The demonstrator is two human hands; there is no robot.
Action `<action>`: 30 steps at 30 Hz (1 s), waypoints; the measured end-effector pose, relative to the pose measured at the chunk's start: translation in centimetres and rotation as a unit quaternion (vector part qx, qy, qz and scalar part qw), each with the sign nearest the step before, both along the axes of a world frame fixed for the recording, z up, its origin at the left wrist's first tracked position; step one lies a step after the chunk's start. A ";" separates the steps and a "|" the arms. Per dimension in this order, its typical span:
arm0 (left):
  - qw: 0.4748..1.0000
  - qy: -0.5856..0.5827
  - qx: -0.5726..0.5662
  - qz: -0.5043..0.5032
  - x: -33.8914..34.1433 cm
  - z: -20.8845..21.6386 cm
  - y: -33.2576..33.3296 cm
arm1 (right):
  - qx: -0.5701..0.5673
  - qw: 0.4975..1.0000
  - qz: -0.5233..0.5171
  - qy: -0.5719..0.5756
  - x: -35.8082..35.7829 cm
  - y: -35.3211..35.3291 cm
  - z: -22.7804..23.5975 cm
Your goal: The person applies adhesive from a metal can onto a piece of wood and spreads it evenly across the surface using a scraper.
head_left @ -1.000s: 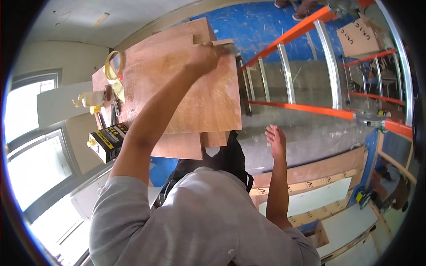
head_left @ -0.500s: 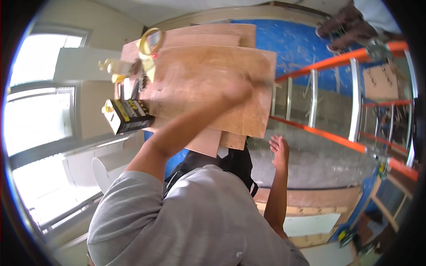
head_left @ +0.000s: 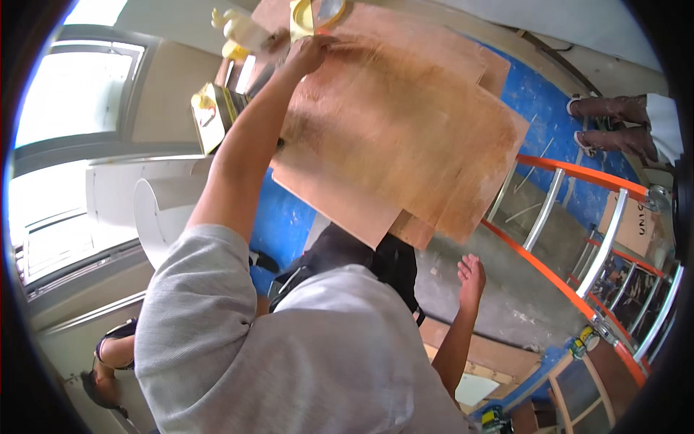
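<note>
Unfortunately, several things are difficult to see. The left hand [head_left: 311, 54] is at the far left part of the top board [head_left: 405, 130], and its fingers are blurred; I cannot tell whether they are closed around something or lie flat, because their underside is hidden. The tape roll [head_left: 335, 22], just beside the far left edge of the top board, is cut by the upper border of the view. To the left of the top board, the can [head_left: 214, 119] is partly covered by the left forearm [head_left: 242, 152], and the pale bottle [head_left: 246, 30] near it is not sharp. Under the top board, the lower boards [head_left: 340, 206] stick out at its near and far sides; the rest of them is hidden. Well to the right of the top board, another person [head_left: 614, 108] is cut off by the dark round rim.

The top board itself lies flat before the wearer's body, turned somewhat askew. It is a wooden sheet, orange-brown in the middle, redder toward the far left, with a paler, worn-looking patch near its right corner. The right hand [head_left: 471, 276] is near the closest right corner of the top board, apart from it, half open with loosely bent fingers.
</note>
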State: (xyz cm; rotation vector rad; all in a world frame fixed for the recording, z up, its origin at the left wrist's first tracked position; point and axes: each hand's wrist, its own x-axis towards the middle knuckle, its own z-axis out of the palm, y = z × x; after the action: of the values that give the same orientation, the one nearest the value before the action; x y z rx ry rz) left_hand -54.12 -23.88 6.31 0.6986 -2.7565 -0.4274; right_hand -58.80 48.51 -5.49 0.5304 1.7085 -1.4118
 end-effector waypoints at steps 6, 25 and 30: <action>0.992 0.042 0.114 0.021 15.1 -3.2 10.5 | 0.028 0.999 0.026 -0.014 0.6 -3.0 -0.3; 0.955 -0.148 0.035 0.256 13.2 4.9 20.8 | 0.064 0.989 0.131 0.005 -2.3 -4.5 -0.4; 0.941 -0.185 -0.007 0.282 10.8 0.0 16.2 | 0.067 0.986 0.153 0.003 -3.5 -3.9 -1.6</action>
State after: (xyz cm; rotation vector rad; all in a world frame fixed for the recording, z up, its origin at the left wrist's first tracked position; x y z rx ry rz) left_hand -43.29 -7.65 6.29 1.6437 -2.6905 -0.1583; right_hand -62.27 44.61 -7.12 0.3183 1.8101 -1.0860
